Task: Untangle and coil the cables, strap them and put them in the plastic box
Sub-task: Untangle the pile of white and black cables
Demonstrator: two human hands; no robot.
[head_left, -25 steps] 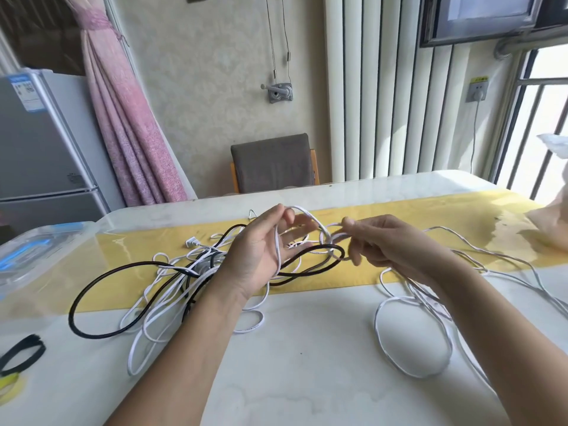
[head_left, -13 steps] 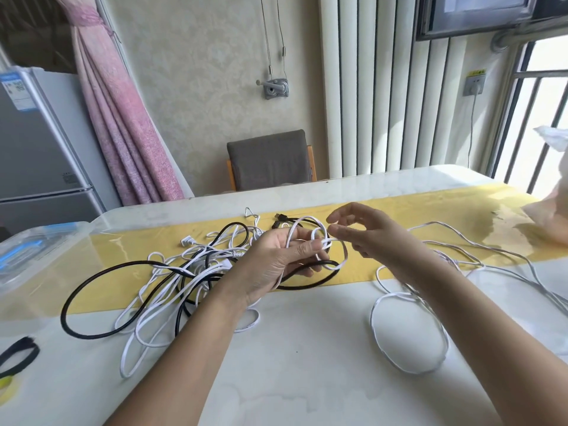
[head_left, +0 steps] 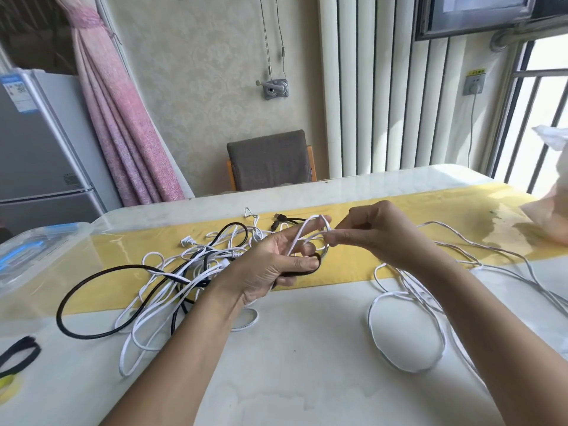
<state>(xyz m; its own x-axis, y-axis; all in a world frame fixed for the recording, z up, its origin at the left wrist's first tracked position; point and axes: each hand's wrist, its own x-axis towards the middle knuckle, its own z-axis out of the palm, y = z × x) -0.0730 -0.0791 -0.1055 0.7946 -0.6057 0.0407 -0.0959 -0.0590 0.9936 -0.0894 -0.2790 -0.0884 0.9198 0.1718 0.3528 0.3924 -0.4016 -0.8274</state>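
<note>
A black strap (head_left: 19,353) is lying on the pale table (head_left: 307,379) at the near edge, well to the left of the person's left hand (head_left: 270,267). Below the right forearm, a loose white loop (head_left: 373,315) is resting flat on the table. Above the yellow runner (head_left: 430,207), both hands are working a white cable (head_left: 302,233). The left hand is lying palm up and half open, its fingers hooking the cable's loop and its thumb pressing a black cable (head_left: 309,269). The right hand (head_left: 378,238) is pinching the same white cable between thumb and forefinger, just beside the left fingertips. Left of the left hand, a tangle of white and black cables (head_left: 184,272) is sprawling across the runner. Farther left, the clear plastic box (head_left: 46,265) is sitting well apart. Beyond the hands, a grey chair (head_left: 270,159) is standing at the table's far side.
</note>
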